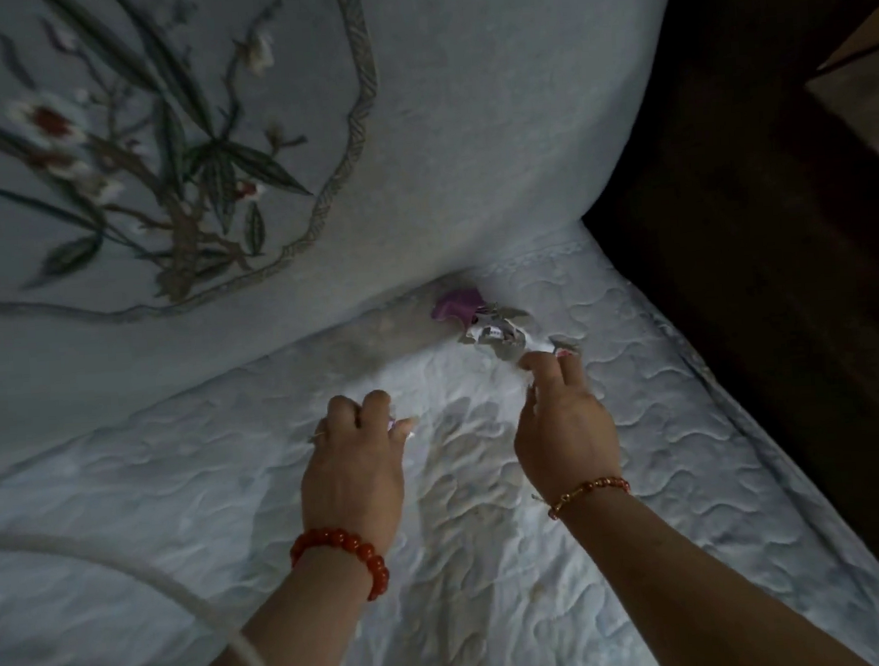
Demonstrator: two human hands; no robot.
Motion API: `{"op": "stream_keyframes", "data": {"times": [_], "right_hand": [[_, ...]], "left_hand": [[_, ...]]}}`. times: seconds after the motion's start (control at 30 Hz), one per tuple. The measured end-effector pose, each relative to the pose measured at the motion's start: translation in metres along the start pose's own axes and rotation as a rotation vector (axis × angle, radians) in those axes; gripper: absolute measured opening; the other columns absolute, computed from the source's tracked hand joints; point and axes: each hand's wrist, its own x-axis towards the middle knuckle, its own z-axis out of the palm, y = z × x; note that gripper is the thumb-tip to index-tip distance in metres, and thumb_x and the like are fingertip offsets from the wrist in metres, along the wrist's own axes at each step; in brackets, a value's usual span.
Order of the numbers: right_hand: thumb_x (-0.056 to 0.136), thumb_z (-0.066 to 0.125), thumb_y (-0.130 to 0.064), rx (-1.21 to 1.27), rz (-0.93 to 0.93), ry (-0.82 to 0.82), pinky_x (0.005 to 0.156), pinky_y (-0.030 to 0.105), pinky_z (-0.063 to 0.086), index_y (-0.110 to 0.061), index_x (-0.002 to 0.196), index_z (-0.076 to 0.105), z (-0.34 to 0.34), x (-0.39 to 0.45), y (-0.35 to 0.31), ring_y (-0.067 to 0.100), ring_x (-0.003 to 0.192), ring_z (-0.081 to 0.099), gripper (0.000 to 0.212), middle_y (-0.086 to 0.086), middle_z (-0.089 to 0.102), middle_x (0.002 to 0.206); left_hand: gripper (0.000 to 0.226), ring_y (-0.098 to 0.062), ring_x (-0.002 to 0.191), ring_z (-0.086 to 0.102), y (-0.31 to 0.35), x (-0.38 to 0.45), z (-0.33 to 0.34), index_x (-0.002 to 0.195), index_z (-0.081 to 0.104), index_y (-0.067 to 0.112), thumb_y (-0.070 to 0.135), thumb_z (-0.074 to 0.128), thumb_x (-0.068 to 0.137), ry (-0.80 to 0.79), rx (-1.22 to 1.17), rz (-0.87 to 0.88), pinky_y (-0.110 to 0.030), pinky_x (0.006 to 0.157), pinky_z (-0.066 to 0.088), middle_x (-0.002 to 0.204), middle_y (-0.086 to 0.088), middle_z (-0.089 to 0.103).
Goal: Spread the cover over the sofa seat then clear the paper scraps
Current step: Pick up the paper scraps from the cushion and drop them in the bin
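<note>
both forearms reach in from the bottom edge over the pale quilted cover (643,500) that lies across the sofa seat. left hand (355,456), with a red bead bracelet (345,549) at the wrist, has its fingers curled knuckles-up over the cover; something small and pale shows at its fingertips, but whether it grips a scrap i cannot tell. right hand (567,428), with a thinner amber bead bracelet (589,493), reaches farther in and pinches the near end of the paper scraps (499,334) between thumb and fingers.

those scraps are a crumpled white and grey cluster lying on the cover just in front of the crease where seat meets backrest. dark print marks show on one white strip — too small and blurred to read. touching the cluster at its far end, tucked against the crease, is a purple scrap (459,303).

behind rises the backrest (466,125), blue-grey, embroidered with leaves and white-and-red flowers inside a braided border. a white cord (148,567) curves across the lower left, crossing over the left forearm. dark wooden furniture (754,210) stands to the right of the seat.
</note>
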Motion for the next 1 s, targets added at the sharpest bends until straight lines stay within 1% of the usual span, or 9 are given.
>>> {"op": "stream_keyframes", "data": {"times": [0.17,0.33,0.43,0.53,0.6,0.67,0.8,0.9,1.0], "right_hand": [[0.087,0.048,-0.003,-0.056,0.007,-0.124,0.057,0.03,0.041,-0.02,0.13,0.042,0.013,-0.009,-0.001,0.028,0.079,0.061,0.047,0.004,0.04,0.131],[0.09,0.047,-0.008,-0.012,0.053,-0.104,0.063,0.037,0.051,-0.022,0.133,0.039,0.024,-0.011,0.004,0.028,0.081,0.062,0.046,0.002,0.038,0.133],[0.09,0.047,-0.01,0.005,0.096,-0.06,0.062,0.037,0.052,-0.023,0.134,0.037,0.02,-0.006,0.011,0.027,0.082,0.061,0.048,0.002,0.037,0.133],[0.086,0.048,-0.004,0.027,0.131,-0.029,0.068,0.036,0.051,-0.023,0.136,0.033,0.011,0.008,0.019,0.027,0.103,0.056,0.056,0.004,0.032,0.136],[0.081,0.047,0.004,0.046,0.141,-0.014,0.07,0.035,0.051,-0.023,0.138,0.031,0.006,0.019,0.024,0.028,0.114,0.051,0.064,0.007,0.028,0.139],[0.08,0.046,0.008,0.051,0.14,-0.028,0.073,0.035,0.052,-0.027,0.142,0.023,0.002,0.028,0.024,0.029,0.127,0.04,0.075,0.008,0.015,0.148],[0.083,0.043,0.004,0.003,0.087,-0.1,0.08,0.039,0.054,-0.037,0.146,-0.003,0.005,0.038,0.026,0.028,0.141,0.018,0.088,0.003,-0.01,0.156],[0.084,0.045,0.002,0.029,0.09,-0.144,0.089,0.045,0.051,-0.039,0.144,-0.01,0.011,0.043,0.024,0.026,0.14,0.013,0.091,0.001,-0.013,0.154],[0.085,0.049,-0.002,0.03,0.078,-0.144,0.087,0.043,0.05,-0.039,0.145,-0.006,0.02,0.047,0.023,0.025,0.138,0.012,0.089,0.001,-0.008,0.154]], "left_hand": [[0.034,-0.032,0.086,0.058,0.0,-0.006,0.02,0.113,0.054,0.01,0.028,0.063,0.086,-0.066,0.047,-0.032,-0.038,0.062,0.053,0.112,-0.015,0.046],[0.011,-0.025,0.062,0.056,0.001,-0.004,0.032,0.084,0.055,0.007,0.006,0.066,0.081,-0.013,0.071,0.129,-0.028,0.048,0.041,0.082,-0.012,0.056],[0.021,-0.023,0.058,0.056,0.013,0.001,0.031,0.088,0.056,0.009,-0.006,0.064,0.075,-0.018,0.042,0.137,-0.026,0.049,0.038,0.076,-0.009,0.059],[0.04,-0.027,0.067,0.062,0.034,0.016,0.028,0.104,0.06,0.008,-0.013,0.058,0.07,-0.033,0.032,0.17,-0.033,0.058,0.051,0.086,-0.012,0.062],[0.037,-0.03,0.075,0.06,0.049,0.031,0.025,0.109,0.059,0.009,-0.009,0.055,0.077,-0.034,0.005,0.199,-0.036,0.063,0.051,0.094,-0.014,0.059],[0.027,-0.03,0.084,0.057,0.061,0.044,0.022,0.116,0.055,0.012,0.012,0.053,0.09,-0.038,-0.001,0.201,-0.037,0.066,0.049,0.101,-0.015,0.054],[0.048,-0.032,0.099,0.052,0.075,0.076,0.029,0.136,0.038,0.022,0.043,0.043,0.093,-0.017,0.033,0.174,-0.039,0.077,0.048,0.113,-0.017,0.05],[0.061,-0.036,0.109,0.05,0.077,0.091,0.036,0.142,0.03,0.017,0.049,0.041,0.092,0.012,0.088,0.176,-0.041,0.086,0.047,0.122,-0.021,0.047],[0.062,-0.037,0.105,0.052,0.075,0.094,0.044,0.14,0.033,0.013,0.048,0.042,0.09,-0.007,0.092,0.182,-0.04,0.085,0.048,0.123,-0.022,0.042]]}}
